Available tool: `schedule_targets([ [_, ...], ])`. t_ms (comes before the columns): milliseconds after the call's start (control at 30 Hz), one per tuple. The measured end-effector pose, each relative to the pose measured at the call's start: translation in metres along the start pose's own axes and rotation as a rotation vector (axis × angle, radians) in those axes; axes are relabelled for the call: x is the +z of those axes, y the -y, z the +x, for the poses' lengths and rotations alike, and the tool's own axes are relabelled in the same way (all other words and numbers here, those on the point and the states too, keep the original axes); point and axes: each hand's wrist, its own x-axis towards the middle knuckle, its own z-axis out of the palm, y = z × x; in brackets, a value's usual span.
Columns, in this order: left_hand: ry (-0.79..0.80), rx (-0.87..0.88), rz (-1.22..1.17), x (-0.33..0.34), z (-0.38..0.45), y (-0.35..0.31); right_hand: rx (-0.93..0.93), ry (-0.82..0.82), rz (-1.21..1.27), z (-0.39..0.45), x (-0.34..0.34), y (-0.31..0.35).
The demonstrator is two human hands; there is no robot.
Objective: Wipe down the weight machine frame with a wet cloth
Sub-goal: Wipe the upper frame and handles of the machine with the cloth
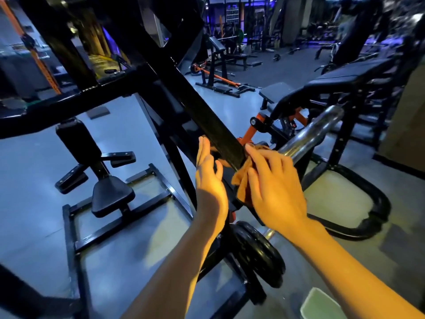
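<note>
A black slanted beam (202,116) of the weight machine frame runs from the upper left down to the middle of the view. An orange cloth (240,178) is wrapped around the beam's lower end. My right hand (273,183) presses the cloth against the right side of the beam, its fingers lying over the cloth. On the beam's left side my left hand (209,176) has straight fingers, with the cloth's edge showing at its fingertips. Most of the cloth is hidden under my right hand and behind the beam.
A chrome sleeve (310,134) juts up to the right just beyond my right hand. A black weight plate (257,252) sits below my wrists. The machine's seat (112,194) and base rails lie at the left. A bench (340,84) and other gym machines stand farther back.
</note>
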Motion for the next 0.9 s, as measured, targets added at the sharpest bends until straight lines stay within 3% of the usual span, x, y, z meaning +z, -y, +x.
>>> schedule_targets([
  [267,-0.016,0.01,-0.012,0.002,0.004,0.002,0.061,0.121,0.178,0.11,0.014,0.049],
  [433,-0.116,-0.084,-0.03,0.003,-0.011,-0.002,0.025,0.025,0.226,0.04,0.005,0.002],
  [567,-0.183,-0.132,0.098,0.002,-0.048,0.014,0.009,-0.101,0.237,-0.016,-0.008,-0.03],
  [633,-0.124,-0.17,0.189,-0.008,-0.069,0.022,0.158,-0.229,0.387,-0.033,-0.015,-0.032],
  [733,-0.062,-0.269,0.266,-0.026,-0.094,0.023,0.727,-0.369,0.795,-0.07,-0.016,-0.028],
  [800,-0.026,-0.346,0.271,-0.041,-0.108,0.02,1.105,-0.325,1.165,-0.103,-0.007,-0.025],
  [900,0.017,-0.445,0.312,-0.064,-0.121,0.015,1.346,-0.195,1.813,-0.14,-0.001,-0.005],
])
